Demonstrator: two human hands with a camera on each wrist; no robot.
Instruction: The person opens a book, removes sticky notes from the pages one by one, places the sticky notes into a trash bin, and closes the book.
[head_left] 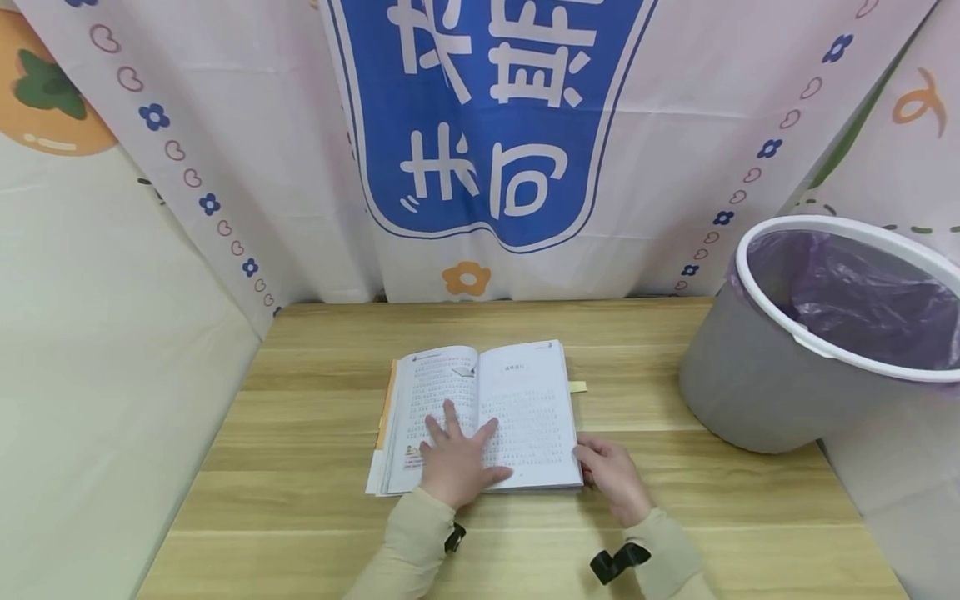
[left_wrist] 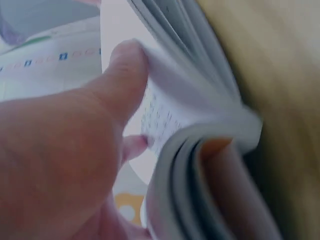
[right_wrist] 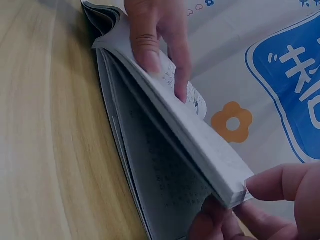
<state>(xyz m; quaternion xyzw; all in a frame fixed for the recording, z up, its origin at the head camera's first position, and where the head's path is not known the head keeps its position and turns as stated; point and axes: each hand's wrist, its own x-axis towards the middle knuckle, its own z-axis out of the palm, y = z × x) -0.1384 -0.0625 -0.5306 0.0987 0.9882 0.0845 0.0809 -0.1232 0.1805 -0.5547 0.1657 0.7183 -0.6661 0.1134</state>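
An open book [head_left: 525, 417] lies on the wooden table, printed text on both pages. My left hand [head_left: 456, 467] rests spread across the lower middle of the book, over the gutter. In the left wrist view its thumb [left_wrist: 127, 62] lies on the page near the curved spine. My right hand [head_left: 611, 475] pinches the lower right corner of the right-hand pages. The right wrist view shows its thumb [right_wrist: 275, 182] on top and fingers curled beneath a lifted stack of pages [right_wrist: 185, 130], with a gap over the pages below.
A grey waste bin [head_left: 757, 375] with a white rim and purple liner stands at the right of the table [head_left: 300, 500]. A yellow tab [head_left: 577, 387] sticks out from the book's right edge. A printed curtain [head_left: 300, 167] hangs behind the table.
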